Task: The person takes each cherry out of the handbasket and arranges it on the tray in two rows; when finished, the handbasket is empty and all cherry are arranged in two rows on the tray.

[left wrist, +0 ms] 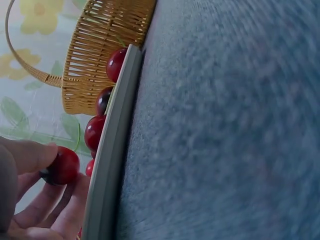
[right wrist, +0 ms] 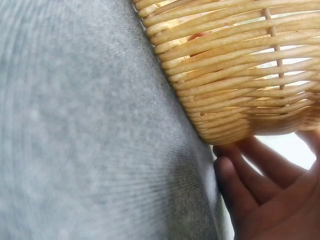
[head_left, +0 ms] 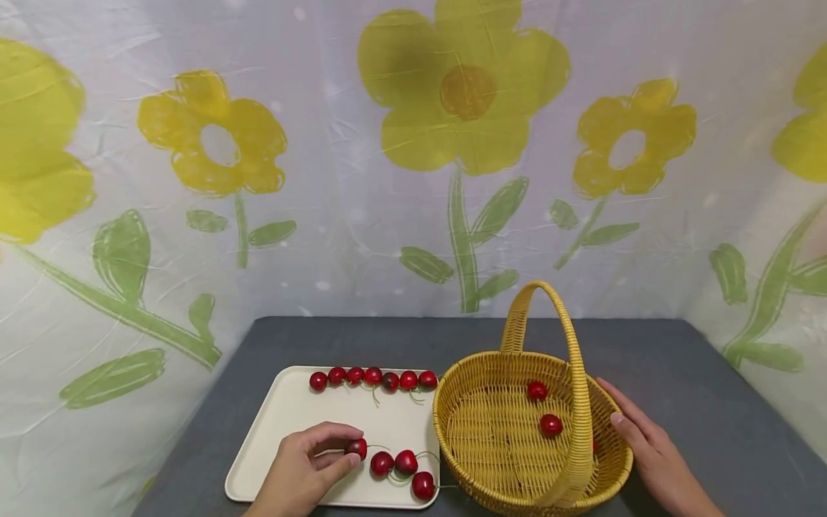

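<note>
In the head view, my left hand [head_left: 309, 463] pinches a dark red cherry [head_left: 357, 449] between thumb and fingers over the front of a cream tray [head_left: 271, 431]. The left wrist view shows that cherry [left wrist: 62, 165] at the fingertips, its thin green stem pointing up. Three cherries lie just right of it, one of them a cherry [head_left: 423, 486] by the tray's front right corner. My right hand [head_left: 655, 449] rests against the right side of a yellow wicker basket [head_left: 497, 438], thumb at the rim. In the right wrist view its extended fingers [right wrist: 240, 187] touch the outer wall low down.
A row of several cherries [head_left: 372, 376] runs along the tray's back edge. Inside the basket lie two cherries, one of them a cherry [head_left: 550, 425] near the middle, and part of another shows behind the tall arched handle [head_left: 579, 402]. A flower-printed curtain [head_left: 336, 273] stands behind the dark grey table [head_left: 698, 373].
</note>
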Motion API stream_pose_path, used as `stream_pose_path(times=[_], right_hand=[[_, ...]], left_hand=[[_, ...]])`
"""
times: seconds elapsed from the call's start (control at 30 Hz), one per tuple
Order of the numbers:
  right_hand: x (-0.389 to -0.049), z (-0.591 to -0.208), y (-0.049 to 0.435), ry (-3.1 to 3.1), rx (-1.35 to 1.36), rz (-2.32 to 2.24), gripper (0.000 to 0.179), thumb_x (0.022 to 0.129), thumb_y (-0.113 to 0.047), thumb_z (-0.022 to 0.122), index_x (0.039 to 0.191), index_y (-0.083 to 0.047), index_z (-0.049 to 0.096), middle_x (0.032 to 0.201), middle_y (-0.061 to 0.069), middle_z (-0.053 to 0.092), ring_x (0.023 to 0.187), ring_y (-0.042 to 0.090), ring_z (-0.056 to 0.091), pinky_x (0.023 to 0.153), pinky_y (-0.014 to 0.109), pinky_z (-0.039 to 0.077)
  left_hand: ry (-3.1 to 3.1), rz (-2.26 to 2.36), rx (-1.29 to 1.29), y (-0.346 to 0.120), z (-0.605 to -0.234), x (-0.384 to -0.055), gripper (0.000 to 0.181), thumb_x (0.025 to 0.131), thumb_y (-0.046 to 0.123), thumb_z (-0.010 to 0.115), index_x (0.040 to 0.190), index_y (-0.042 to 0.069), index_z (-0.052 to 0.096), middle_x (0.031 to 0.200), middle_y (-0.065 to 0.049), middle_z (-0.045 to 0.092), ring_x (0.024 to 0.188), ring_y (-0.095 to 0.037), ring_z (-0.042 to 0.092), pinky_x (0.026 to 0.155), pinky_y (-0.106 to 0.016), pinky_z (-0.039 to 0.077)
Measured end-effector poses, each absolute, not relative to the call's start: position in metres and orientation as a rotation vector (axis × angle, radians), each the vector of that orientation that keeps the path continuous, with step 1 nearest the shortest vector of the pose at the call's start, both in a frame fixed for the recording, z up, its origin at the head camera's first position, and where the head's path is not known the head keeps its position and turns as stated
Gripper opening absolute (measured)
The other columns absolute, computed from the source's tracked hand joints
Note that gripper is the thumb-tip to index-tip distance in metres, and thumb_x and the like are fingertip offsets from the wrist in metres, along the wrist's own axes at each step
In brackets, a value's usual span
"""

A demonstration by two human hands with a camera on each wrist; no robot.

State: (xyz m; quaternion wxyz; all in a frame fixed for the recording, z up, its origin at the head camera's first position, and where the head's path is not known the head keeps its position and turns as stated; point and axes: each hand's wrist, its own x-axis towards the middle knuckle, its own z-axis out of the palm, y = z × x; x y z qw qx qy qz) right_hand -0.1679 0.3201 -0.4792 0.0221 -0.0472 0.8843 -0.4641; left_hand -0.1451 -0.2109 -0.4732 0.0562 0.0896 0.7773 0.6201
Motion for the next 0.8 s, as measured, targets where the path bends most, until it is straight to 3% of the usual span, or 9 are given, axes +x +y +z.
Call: stream_pose_path(times=[0.1,0.13,0.2,0.33,0.43,0.67,0.8], right_hand=[[-0.169,-0.478,0.319,2.741,-0.142,-1.426,0.061,0.12,-0.048,0.034,0.177,-0.028,0.023,0.179,0.017,0.03,0.157,0.027,0.041,0.091,0.017,0.056],[-0.169,-0.478,0.319,2.742,-0.145,-1.424,0.061,0.12,-0.048,0.033,0.177,-0.028,0.022,0.179,0.017,0.03,0.157,0.03,0.041,0.09,0.017,0.056],[-0.169,-0.478,0.319,2.74,-0.153,-1.428,0.061,0.121,-0.048,0.033,0.177,-0.028,0.022,0.179,0.018,0.03,0.156,0.027,0.043,0.089,0.018,0.057],[-0.169,-0.48,0.321,2.743,-0.18,-1.443,0.06,0.121,-0.046,0.034,0.177,-0.028,0.023,0.179,0.018,0.03,0.136,-0.021,0.039,0.089,0.019,0.057],[-0.169,-0.48,0.321,2.734,-0.195,-1.466,0.059,0.121,-0.045,0.034,0.177,-0.027,0.023,0.178,0.019,0.03,0.125,-0.031,0.033,0.089,0.019,0.058],[-0.17,-0.481,0.32,2.722,-0.178,-1.477,0.059,0.121,-0.045,0.034,0.176,-0.027,0.024,0.178,0.019,0.031,0.125,-0.032,0.033,0.089,0.017,0.057],[-0.171,-0.481,0.32,2.727,-0.168,-1.464,0.059,0.121,-0.046,0.034,0.176,-0.027,0.024,0.178,0.018,0.032,0.124,-0.033,0.032,0.09,0.016,0.056]], left_hand=[[2.349,1.901,0.226,-0.21,-0.476,-0.145,0.036,0.093,0.011,0.088,0.124,-0.003,0.076,0.118,-0.016,0.079,0.104,-0.012,0.078,0.094,-0.026,0.065],[2.344,1.9,0.22,-0.21,-0.477,-0.145,0.036,0.093,0.011,0.088,0.124,-0.004,0.076,0.118,-0.016,0.079,0.104,-0.012,0.078,0.094,-0.026,0.064],[2.339,1.892,0.231,-0.21,-0.478,-0.146,0.036,0.093,0.011,0.088,0.124,-0.004,0.076,0.118,-0.016,0.079,0.104,-0.011,0.078,0.095,-0.024,0.064],[2.378,1.85,0.293,-0.211,-0.482,-0.147,0.034,0.094,0.013,0.088,0.122,-0.003,0.077,0.117,-0.015,0.079,0.103,-0.009,0.077,0.094,-0.021,0.062],[2.449,1.804,0.352,-0.211,-0.485,-0.147,0.031,0.093,0.013,0.088,0.12,0.0,0.079,0.114,-0.011,0.08,0.1,-0.007,0.076,0.091,-0.019,0.062],[2.573,1.694,0.595,-0.213,-0.489,-0.146,0.023,0.093,0.011,0.087,0.115,0.007,0.081,0.106,-0.002,0.081,0.094,-0.003,0.072,0.085,-0.02,0.063],[2.572,1.642,0.612,-0.214,-0.489,-0.147,0.022,0.094,0.014,0.086,0.115,0.009,0.081,0.105,0.001,0.08,0.092,-0.002,0.071,0.084,-0.02,0.062]])
